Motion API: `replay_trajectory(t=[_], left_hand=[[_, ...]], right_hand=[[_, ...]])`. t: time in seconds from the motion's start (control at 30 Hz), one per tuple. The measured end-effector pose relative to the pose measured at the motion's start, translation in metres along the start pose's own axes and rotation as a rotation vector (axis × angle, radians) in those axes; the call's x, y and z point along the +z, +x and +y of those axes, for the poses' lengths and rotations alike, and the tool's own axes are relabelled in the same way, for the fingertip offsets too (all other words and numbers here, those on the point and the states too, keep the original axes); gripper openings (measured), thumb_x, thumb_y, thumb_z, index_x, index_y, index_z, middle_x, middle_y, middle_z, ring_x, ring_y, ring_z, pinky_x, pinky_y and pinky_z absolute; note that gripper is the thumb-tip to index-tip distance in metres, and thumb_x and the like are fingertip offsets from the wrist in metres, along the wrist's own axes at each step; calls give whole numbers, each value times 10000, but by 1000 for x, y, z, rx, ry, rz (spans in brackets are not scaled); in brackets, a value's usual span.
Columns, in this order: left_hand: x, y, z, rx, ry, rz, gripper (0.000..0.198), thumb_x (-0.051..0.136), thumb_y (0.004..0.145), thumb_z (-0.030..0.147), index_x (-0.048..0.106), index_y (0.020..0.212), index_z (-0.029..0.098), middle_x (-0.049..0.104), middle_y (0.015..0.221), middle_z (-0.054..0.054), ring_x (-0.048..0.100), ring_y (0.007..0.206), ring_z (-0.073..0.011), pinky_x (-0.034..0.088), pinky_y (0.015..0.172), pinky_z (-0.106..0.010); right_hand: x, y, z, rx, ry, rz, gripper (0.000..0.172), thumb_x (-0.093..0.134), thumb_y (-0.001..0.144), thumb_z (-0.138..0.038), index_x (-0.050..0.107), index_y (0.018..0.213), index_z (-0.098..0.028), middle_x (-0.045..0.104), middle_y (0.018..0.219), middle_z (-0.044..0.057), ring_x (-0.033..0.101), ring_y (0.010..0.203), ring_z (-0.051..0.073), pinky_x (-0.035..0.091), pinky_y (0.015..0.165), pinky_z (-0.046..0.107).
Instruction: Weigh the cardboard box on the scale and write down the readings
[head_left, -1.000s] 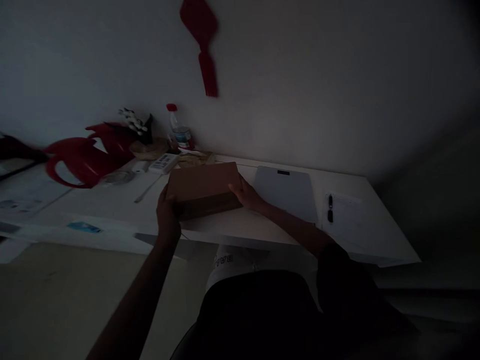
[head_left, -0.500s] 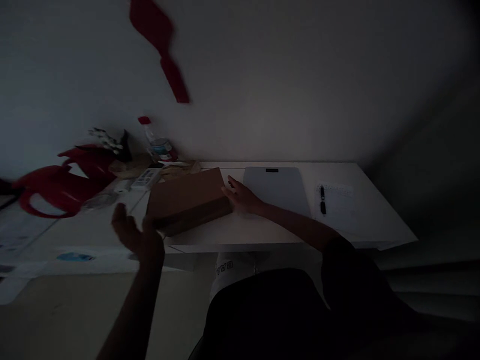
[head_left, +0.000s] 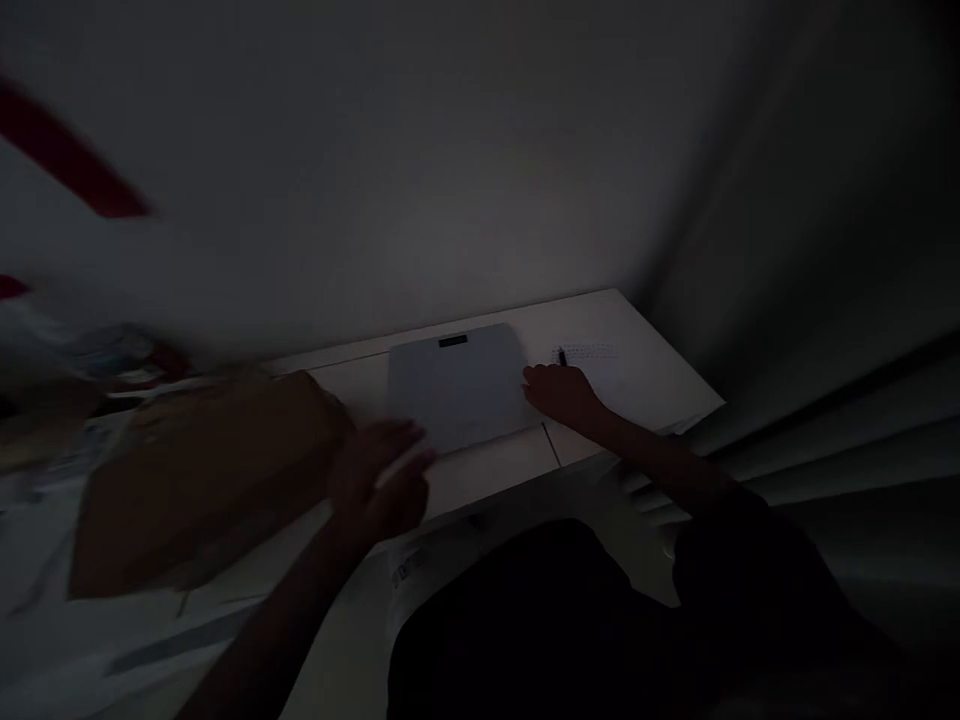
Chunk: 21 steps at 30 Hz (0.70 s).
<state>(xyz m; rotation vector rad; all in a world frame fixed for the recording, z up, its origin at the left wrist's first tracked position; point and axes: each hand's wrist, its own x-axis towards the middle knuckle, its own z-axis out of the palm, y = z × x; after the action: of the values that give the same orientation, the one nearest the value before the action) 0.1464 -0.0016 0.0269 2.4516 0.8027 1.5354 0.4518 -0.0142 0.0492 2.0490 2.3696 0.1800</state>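
Note:
A flat light-grey panel (head_left: 457, 390) with a small dark rectangle near its far edge lies on the white desk. My right hand (head_left: 559, 390) is at the panel's right edge with its fingers curled in; whether they grip the edge is hidden. Blurred by motion, my left hand (head_left: 382, 480) hovers by the panel's near left corner, fingers apart and holding nothing. To its left sits a brown cardboard box (head_left: 217, 470), close to the hand. Just beyond my right hand, part of a black pen (head_left: 562, 356) shows on a sheet of written paper (head_left: 596, 353).
The white desk (head_left: 480, 480) runs along a wall, its right end near a dark curtain-like surface (head_left: 750, 450). At the far left stand a blurred clear bottle (head_left: 112, 350) and other clutter. A red strip (head_left: 67, 150) hangs on the wall.
The view has turned right, so everything sits further left. My right hand has gone from the box to the panel's right edge and curled. My left hand has moved right, past the box.

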Motion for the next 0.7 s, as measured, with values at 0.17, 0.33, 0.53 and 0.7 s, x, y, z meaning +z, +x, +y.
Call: replay_trajectory(t=[0.17,0.33,0.53,0.7], left_hand=[[77,39,41,798,189,-230,308,617,841,163,636,1144,215,658,1153,-93,602,1122,-248,508,991,-427],[145,50,65,916,275,-449,206,475,931,173,653,1028,133,652,1091,-122,594,1062,-257,487,954,-421],[197,54,80,885,263,-697,188,446,934,182,617,979,120,591,944,-130,557,889,-250,455,756,-392],[215,49,81,784,224,-839,248,402,951,200,603,1056,98,583,1037,-152,533,951,-271,441,768,-404]], right_hand=[[4,-16,44,225,-35,26,339,358,1010,-349,566,1144,-117,650,1025,151,632,847,258,461,647,333],[11,-11,77,299,51,14,382,385,999,-441,570,1131,-135,657,1086,136,637,925,264,475,734,344],[25,9,78,260,136,-56,416,498,935,-504,560,1129,-142,682,1014,122,645,900,258,458,712,307],[37,17,74,226,216,-53,319,489,912,-286,521,1196,-148,679,971,104,619,783,228,401,617,280]])
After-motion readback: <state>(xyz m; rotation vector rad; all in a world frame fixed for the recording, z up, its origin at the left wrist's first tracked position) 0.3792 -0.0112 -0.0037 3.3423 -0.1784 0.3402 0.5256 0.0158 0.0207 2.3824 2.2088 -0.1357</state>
